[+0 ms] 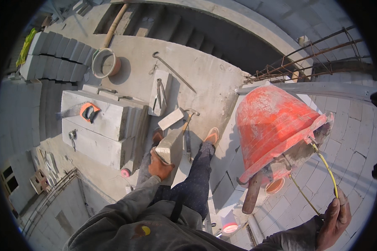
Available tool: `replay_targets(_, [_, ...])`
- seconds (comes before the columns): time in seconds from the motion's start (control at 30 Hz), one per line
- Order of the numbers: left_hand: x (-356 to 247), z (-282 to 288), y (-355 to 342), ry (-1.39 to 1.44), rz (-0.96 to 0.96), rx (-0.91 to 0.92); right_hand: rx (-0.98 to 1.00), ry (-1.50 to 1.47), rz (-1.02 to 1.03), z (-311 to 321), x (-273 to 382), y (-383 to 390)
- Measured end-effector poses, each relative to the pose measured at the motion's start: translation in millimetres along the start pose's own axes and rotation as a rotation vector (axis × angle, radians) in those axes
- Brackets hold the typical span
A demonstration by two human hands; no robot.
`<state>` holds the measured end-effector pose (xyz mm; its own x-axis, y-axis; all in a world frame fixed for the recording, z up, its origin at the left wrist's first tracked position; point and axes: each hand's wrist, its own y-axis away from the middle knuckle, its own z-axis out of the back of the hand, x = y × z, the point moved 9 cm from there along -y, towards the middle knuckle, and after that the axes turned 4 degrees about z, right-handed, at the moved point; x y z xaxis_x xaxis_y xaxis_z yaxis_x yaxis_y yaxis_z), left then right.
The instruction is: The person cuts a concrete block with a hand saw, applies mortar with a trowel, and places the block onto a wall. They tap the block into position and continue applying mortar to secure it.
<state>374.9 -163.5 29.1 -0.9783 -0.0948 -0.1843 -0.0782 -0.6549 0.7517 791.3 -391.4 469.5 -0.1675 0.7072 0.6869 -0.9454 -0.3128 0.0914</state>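
My left hand (pixel 159 167) grips the top end of a narrow pale block (pixel 170 147) between my legs. My right hand (pixel 335 217), at the lower right, is closed on the yellow wire handle of a dusty red bucket (pixel 272 129). The bucket lies tipped over beside a block wall, its mouth toward me; a tool's wooden handle (pixel 252 194) sticks out from its rim. Beyond my left hand are a small white block (pixel 170 119), a hammer (pixel 189 118) and a longer block (pixel 156 102) with a long metal tool on it.
Stacked blocks (pixel 92 148) at left carry an orange-handled saw (pixel 89 112). Behind stand more blocks (pixel 54 58), a pail (pixel 113 62) and a loose metal bar (pixel 176 73). A stairwell opening (pixel 176 33) lies at the back, with rebar cages (pixel 305 58) at its right.
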Motion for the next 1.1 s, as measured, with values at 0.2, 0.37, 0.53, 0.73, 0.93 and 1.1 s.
replay_targets(0.2, [59.1, -34.7, -44.2, 0.085, 0.026, -0.030, 0.531, 0.231, 0.297, -223.6, 5.1, -74.0])
replay_targets(0.37, [86.2, -59.4, -94.8, 0.091, 0.042, 0.019, 0.822, 0.316, 0.389, -432.0, -84.4, -94.4])
replay_targets(0.53, [84.0, -58.8, -136.3, 0.033, -0.056, 0.031, 0.953, 0.635, 0.312, -573.2, -183.2, -72.3])
replay_targets(0.73, [79.3, -44.9, -199.6, -0.087, -0.154, 0.025, 0.912, 0.714, 0.277, -639.0, -256.7, -84.4])
replay_targets(0.93, [95.7, -35.4, -208.0, -0.180, -0.193, -0.092, 0.973, 0.694, 0.280, -667.7, -278.0, -104.5])
replay_targets(1.1, [82.4, -41.4, -204.0, -0.381, -0.319, -0.292, 0.918, 0.666, 0.231, -665.7, -285.4, -112.6])
